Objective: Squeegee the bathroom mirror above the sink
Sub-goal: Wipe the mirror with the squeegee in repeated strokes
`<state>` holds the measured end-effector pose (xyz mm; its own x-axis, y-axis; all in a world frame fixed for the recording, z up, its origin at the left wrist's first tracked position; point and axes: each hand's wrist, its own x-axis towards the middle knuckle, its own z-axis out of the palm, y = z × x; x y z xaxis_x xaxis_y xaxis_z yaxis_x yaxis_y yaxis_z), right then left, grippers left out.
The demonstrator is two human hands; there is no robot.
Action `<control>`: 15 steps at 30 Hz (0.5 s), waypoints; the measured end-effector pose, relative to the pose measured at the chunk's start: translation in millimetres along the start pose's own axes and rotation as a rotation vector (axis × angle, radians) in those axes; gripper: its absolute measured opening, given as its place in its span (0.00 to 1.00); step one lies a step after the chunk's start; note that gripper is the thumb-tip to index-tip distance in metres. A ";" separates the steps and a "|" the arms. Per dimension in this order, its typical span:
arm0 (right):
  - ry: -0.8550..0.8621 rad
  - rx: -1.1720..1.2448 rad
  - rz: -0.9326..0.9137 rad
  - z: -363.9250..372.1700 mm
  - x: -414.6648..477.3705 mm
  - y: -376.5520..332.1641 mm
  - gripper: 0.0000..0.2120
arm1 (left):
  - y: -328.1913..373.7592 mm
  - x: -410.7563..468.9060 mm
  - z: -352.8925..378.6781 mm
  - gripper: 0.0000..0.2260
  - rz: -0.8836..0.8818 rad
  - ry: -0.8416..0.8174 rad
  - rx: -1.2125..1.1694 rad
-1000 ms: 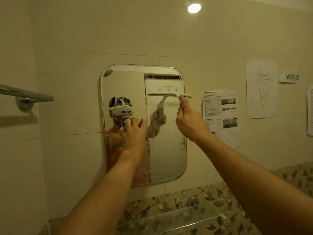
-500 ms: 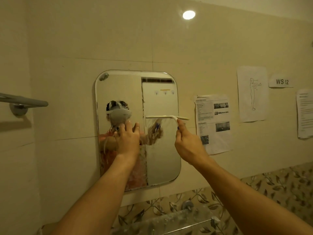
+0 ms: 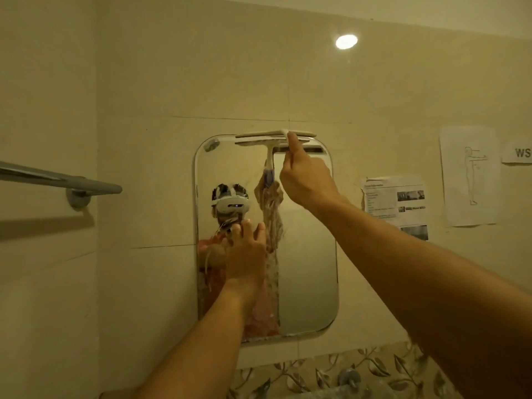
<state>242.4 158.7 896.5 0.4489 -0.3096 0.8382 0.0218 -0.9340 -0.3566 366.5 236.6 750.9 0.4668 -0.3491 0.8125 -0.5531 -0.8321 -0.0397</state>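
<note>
Chrome towel bar (image 3: 62, 180) juts out from the tiled wall (image 3: 149, 82) at the far left, well apart from everything else. Further right hangs the mirror (image 3: 305, 254), a tall pane with rounded corners, fixed flat on the tiles. Its lower middle is covered by the left hand (image 3: 244, 254), which is pressed palm-first against the glass with the fingers spread and pointing up, holding nothing. Its forearm rises from the bottom edge of the view.

At the mirror's top edge sits the squeegee (image 3: 275, 135), its pale blade level and running across the upper right part of the pane, with the blade's reflection just beneath it. Just right of the handle, the right hand (image 3: 305, 180) is closed around it, the forefinger stretched up to touch the head of the tool; the handle itself is mostly hidden behind the hand. Streaks blur the glass under the blade.

Right of the mirror, a printed sheet (image 3: 395, 205) is stuck to the wall, then a paper with a figure drawing (image 3: 467, 175), and a small label (image 3: 518, 152) cut off by the frame's edge. A leaf-patterned tile border (image 3: 359, 370) runs along the bottom.
</note>
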 end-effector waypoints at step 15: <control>0.037 -0.014 0.012 25.5 5.1 -1.1 0.28 | -6.5 1.1 9.1 0.32 0.026 0.060 -0.003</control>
<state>267.4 162.7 890.7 0.4157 -0.3270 0.8487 0.0040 -0.9325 -0.3612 376.9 237.8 746.8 0.4102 -0.3437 0.8448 -0.5667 -0.8218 -0.0592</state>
